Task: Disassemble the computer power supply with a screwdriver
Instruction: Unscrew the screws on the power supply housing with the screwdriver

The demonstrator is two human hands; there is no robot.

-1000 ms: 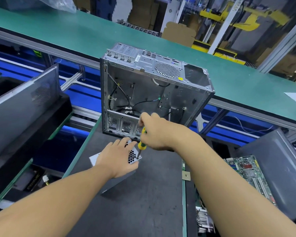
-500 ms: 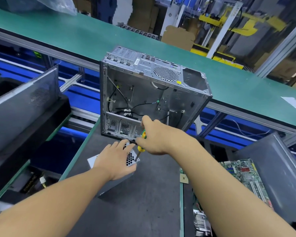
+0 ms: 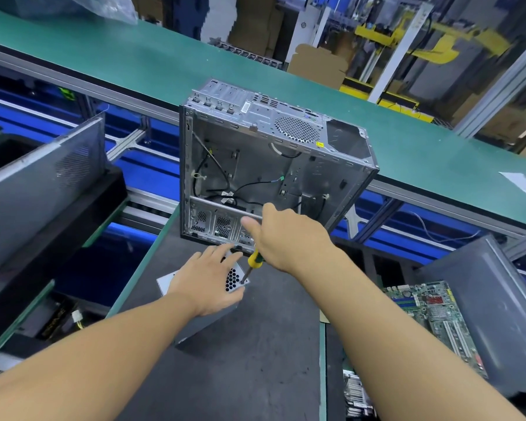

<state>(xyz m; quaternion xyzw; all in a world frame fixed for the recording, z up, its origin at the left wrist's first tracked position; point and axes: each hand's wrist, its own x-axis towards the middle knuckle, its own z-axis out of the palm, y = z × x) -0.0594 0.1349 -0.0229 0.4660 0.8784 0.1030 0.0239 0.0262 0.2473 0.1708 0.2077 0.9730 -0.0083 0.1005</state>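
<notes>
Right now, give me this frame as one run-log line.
step: screw work on power supply | left hand: pressed flat on it | right hand: grips screwdriver | tip: at corner of vented face | computer case: open, behind

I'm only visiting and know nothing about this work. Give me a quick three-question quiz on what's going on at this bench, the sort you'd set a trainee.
1. True or false: the computer case has its open side facing the person.
2. What does the left hand rest on?
3. The screwdriver gripped by the right hand has its tip at: A) the computer case, B) the left hand, C) a corner of the perforated face of the power supply.

Key: 1) True. 2) The power supply. 3) C.
</notes>
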